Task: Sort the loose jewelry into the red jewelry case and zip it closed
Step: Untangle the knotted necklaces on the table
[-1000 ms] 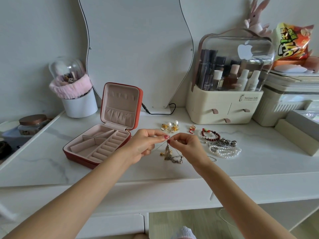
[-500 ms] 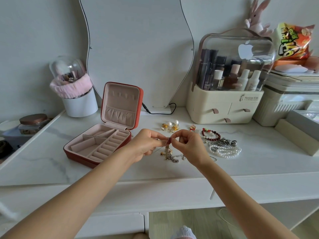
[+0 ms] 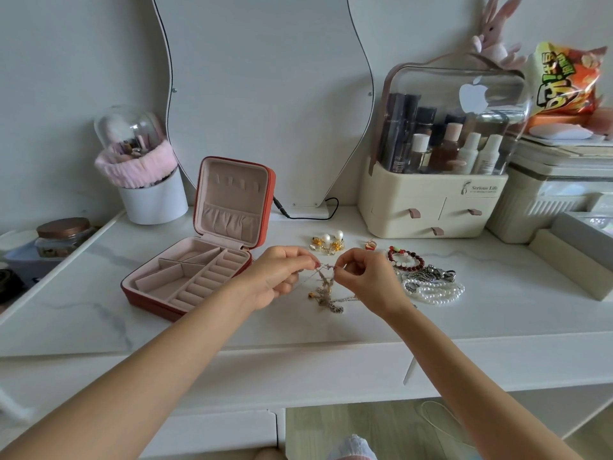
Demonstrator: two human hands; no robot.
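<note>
The red jewelry case (image 3: 149,298) lies open on the white desk, lid upright, its pink compartments bare. Just right of it my left hand (image 3: 278,277) and my right hand (image 3: 368,280) each pinch a thin chain from a tangled clump of necklaces (image 3: 326,293), which hangs from my fingers down to the desk. Behind the hands lie pearl-and-gold earrings (image 3: 326,242) and a small red ring (image 3: 371,244). To the right sit a red bead bracelet (image 3: 406,258), a silver chain piece (image 3: 431,275) and a pearl strand (image 3: 434,292).
A white cup with a pink band (image 3: 149,190) stands back left, a cream cosmetics organizer (image 3: 431,207) back right, a wavy mirror (image 3: 265,94) and its black cable (image 3: 308,214) behind the case. Boxes (image 3: 570,250) crowd the right edge; a jar (image 3: 63,232) sits far left.
My hands have drawn slightly apart again after closing together, still working the same tangled chains. The clump has shifted a little; everything else stays put.
</note>
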